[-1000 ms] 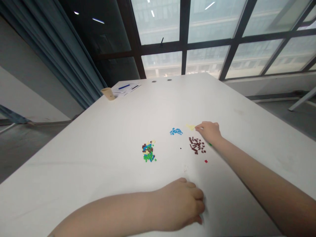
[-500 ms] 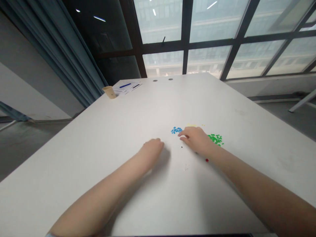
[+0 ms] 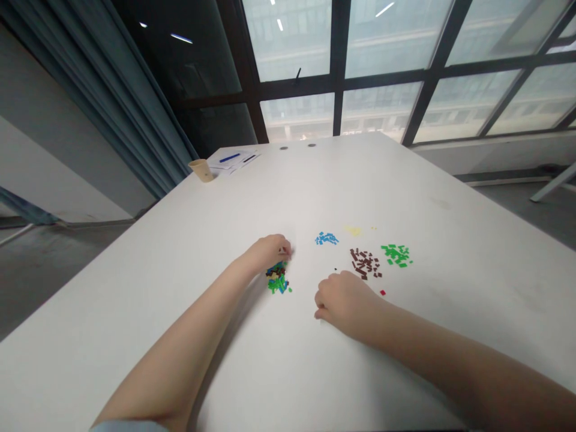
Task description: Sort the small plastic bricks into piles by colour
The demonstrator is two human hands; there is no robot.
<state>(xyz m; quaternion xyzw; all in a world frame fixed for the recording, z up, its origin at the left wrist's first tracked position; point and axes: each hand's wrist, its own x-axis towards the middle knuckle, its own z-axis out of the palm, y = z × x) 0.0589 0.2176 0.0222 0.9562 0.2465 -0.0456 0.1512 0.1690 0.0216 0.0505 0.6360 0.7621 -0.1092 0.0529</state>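
My left hand (image 3: pixel 269 251) is at the far edge of a mixed pile of small flat pieces (image 3: pixel 278 282), green, blue, brown and yellowish. Its fingers are curled together, with dark brown bits showing by the fingertips; whether they are gripped is unclear. My right hand (image 3: pixel 346 302) rests low over the table with fingers curled in and thumb close to them. Anything it holds is too small or hidden to name. Just beyond it lie brown pieces (image 3: pixel 365 264), with one red piece (image 3: pixel 383 293) beside the wrist.
Blue pieces (image 3: pixel 326 239), pale yellow pieces (image 3: pixel 354 231) and green pieces (image 3: pixel 396 255) lie in separate groups on the white table (image 3: pixel 216 360). A paper cup (image 3: pixel 202 171) stands near the far left edge, beside papers with a blue pen (image 3: pixel 229 158).
My left hand has moved left and away from me, uncovering the mixed pile. My right hand has come back from the blue pieces towards me, uncovering the brown ones and covering the pale bits.
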